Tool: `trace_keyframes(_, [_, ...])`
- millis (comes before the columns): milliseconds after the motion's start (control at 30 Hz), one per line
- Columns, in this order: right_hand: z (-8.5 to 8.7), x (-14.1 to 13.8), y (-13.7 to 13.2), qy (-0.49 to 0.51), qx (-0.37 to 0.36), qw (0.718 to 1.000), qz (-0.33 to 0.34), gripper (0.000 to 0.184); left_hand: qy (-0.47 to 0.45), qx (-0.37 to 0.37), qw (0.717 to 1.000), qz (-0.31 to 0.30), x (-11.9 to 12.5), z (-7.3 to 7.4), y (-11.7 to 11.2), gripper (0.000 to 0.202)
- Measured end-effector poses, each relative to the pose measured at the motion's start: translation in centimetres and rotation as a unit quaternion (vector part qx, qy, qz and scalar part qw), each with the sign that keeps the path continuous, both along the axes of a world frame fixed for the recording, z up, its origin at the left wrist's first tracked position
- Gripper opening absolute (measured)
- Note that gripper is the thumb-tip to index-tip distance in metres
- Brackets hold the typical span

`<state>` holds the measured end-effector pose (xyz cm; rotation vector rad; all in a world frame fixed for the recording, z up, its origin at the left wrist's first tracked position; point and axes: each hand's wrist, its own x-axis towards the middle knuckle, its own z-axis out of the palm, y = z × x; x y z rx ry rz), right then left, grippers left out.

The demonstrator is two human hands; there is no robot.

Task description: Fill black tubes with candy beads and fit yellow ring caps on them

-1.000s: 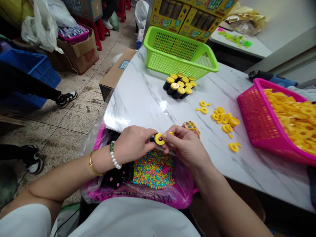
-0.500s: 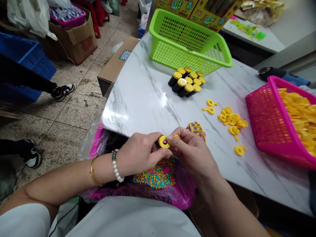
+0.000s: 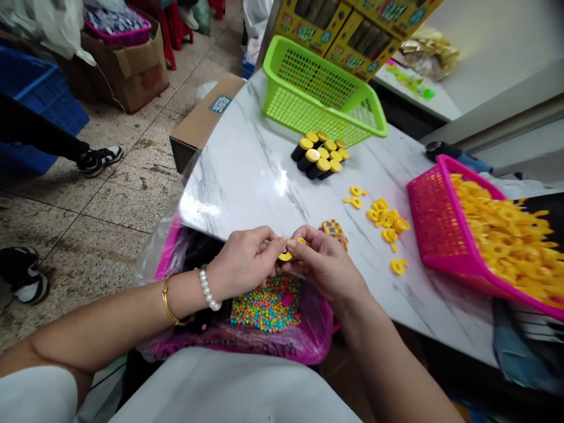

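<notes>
Close together above a pink bin, both hands work on a small tube with a yellow ring-shaped top. My left hand, wearing a pearl bracelet, has its thumb and fingertips pinched at the top's near edge. A small pink bit shows at the ring's centre. My right hand is closed around the other side, with a yellow loop sticking out between its fingers. The tube's body is mostly hidden by the fingers. Below them, many coloured candy-like beads lie in clear plastic in the bin.
On the marble-patterned table stand several black tubes with yellow caps before a green basket. Loose yellow ring pieces and a stack of printed labels lie nearer. A pink basket of yellow pieces stands right.
The view has shifted slightly. My left fingertips have moved from around the tube's side up onto its yellow top, meeting my right fingers. The black body, visible before, is now hidden.
</notes>
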<state>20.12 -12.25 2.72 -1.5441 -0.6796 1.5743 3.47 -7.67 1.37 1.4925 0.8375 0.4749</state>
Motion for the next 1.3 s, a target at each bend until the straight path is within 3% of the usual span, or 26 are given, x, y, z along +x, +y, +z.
trace_keyframes(200, [-0.4, -0.6, -0.2, -0.029, 0.051, 0.998, -0.027, 0.051, 0.036, 0.031, 0.998, 0.049, 0.6, 0.3, 0.2, 0.030])
trace_keyframes(333, [-0.6, -0.7, -0.1, -0.030, 0.051, 0.998, -0.009, 0.052, 0.023, -0.076, 0.997, -0.011, 0.6, 0.0, 0.6, 0.031])
trace_keyframes(400, [-0.7, -0.6, 0.0, -0.030, 0.057, 0.998, -0.001, 0.052, 0.000, -0.070, 0.997, -0.017, 0.3, -0.4, 0.4, 0.029])
trace_keyframes(500, [-0.9, -0.3, -0.6, -0.030, 0.073, 0.997, -0.006, 0.047, -0.024, 0.069, 0.997, 0.030, -0.3, -1.4, -0.4, 0.027])
trace_keyframes(567, [-0.9, -0.1, -1.2, -0.025, 0.101, 0.994, -0.027, 0.042, -0.021, 0.181, 0.982, 0.053, -0.5, -2.0, -1.0, 0.026])
trace_keyframes(667, [-0.5, 0.6, -1.3, -0.022, 0.144, 0.988, -0.048, 0.035, -0.005, 0.283, 0.958, 0.043, -0.6, -2.8, -1.4, 0.026])
trace_keyframes(733, [-0.2, 1.3, -0.7, -0.015, 0.124, 0.992, -0.008, 0.032, 0.004, 0.318, 0.948, 0.035, -0.5, -3.3, -1.5, 0.029])
trace_keyframes(867, [0.7, 1.9, 1.6, -0.015, 0.020, 0.991, 0.134, 0.037, 0.024, 0.347, 0.937, 0.030, -0.5, -3.7, -1.5, 0.032])
trace_keyframes(1000, [1.5, 1.6, 2.4, -0.114, 0.030, 0.968, 0.221, 0.037, 0.057, 0.366, 0.929, 0.023, -0.3, -3.5, -1.4, 0.029])
trace_keyframes(1133, [1.8, 1.3, 1.8, -0.154, 0.058, 0.956, 0.241, 0.035, 0.070, 0.365, 0.928, 0.025, -0.2, -3.3, -1.4, 0.023])
trace_keyframes(1300, [1.6, 1.6, 2.3, -0.091, 0.018, 0.955, 0.281, 0.042, 0.071, 0.366, 0.927, 0.036, -0.1, -3.5, -1.4, 0.028])
